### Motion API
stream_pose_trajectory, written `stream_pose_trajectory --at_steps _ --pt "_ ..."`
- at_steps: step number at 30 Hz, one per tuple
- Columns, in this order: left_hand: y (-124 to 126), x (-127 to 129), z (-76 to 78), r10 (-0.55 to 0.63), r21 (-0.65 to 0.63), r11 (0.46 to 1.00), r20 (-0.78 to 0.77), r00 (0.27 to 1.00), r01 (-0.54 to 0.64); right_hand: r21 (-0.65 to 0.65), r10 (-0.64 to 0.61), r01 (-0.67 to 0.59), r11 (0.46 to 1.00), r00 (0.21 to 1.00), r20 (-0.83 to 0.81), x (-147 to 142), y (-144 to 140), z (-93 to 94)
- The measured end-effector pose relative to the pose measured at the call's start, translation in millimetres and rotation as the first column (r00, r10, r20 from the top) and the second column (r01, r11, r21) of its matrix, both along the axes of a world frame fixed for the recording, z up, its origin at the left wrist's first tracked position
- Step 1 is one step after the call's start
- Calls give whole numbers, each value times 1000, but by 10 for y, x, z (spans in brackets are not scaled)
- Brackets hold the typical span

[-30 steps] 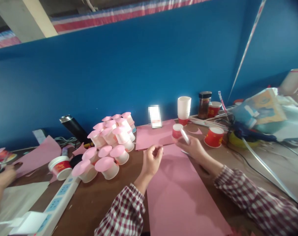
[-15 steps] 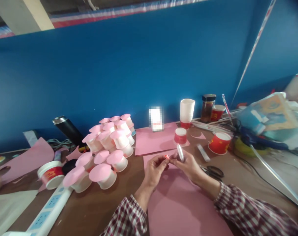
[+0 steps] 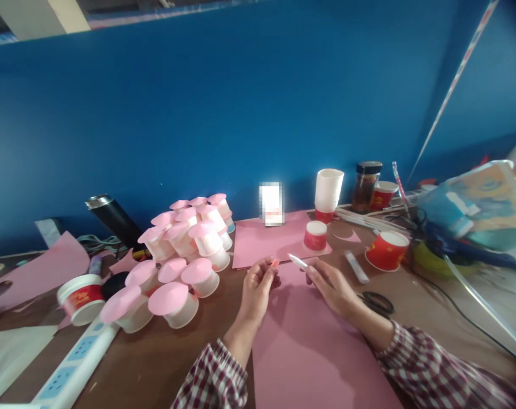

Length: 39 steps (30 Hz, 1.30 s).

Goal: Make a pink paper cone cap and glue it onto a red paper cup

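My left hand [image 3: 258, 284] pinches a small orange cap [image 3: 275, 263] between thumb and fingertips. My right hand [image 3: 331, 286] holds a thin white pen-like stick [image 3: 298, 261], its tip pointing left toward the cap; a small gap separates the two. Both hands hover over a large pink paper sheet [image 3: 313, 352] lying on the brown table. An upturned red paper cup [image 3: 316, 236] stands just beyond the hands on a second pink sheet [image 3: 261, 241].
A pile of white cups with pink lids [image 3: 181, 255] lies to the left. Scissors [image 3: 377, 302], a white stick [image 3: 355, 267] and a red cup [image 3: 387, 250] sit at right. A cup stack [image 3: 328, 190], jar [image 3: 365, 186], power strip [image 3: 70, 369], black flask [image 3: 113, 218] and bags [image 3: 474, 210] surround them.
My hands came together over the pink sheet, then drew apart, the left keeping the orange cap and the right the white stick. The view has tilted down slightly.
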<state>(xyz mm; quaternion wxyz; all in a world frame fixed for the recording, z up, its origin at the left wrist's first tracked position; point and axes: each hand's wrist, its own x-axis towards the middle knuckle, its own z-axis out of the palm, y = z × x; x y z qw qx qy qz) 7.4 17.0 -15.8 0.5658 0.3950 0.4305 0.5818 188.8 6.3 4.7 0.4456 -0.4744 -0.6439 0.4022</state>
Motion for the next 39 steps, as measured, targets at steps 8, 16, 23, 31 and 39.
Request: stream_pose_trajectory --at_steps 8,16,23,31,39 --pt "34 -42 35 121 -100 990 220 968 -101 35 60 -63 997 996 72 -15 -49 16" --pt "30 -43 77 97 -124 990 286 953 -64 62 56 -65 996 990 130 -19 -80 24" --pt "11 -26 66 78 -142 989 322 943 -33 106 21 -41 993 982 186 6 -76 -6" --pt "6 -20 35 22 -80 997 224 974 -4 143 -6 -28 989 973 229 -10 -86 3" --pt "-6 -22 28 14 -41 999 150 989 -8 169 -4 -43 985 963 269 -2 -73 -6"
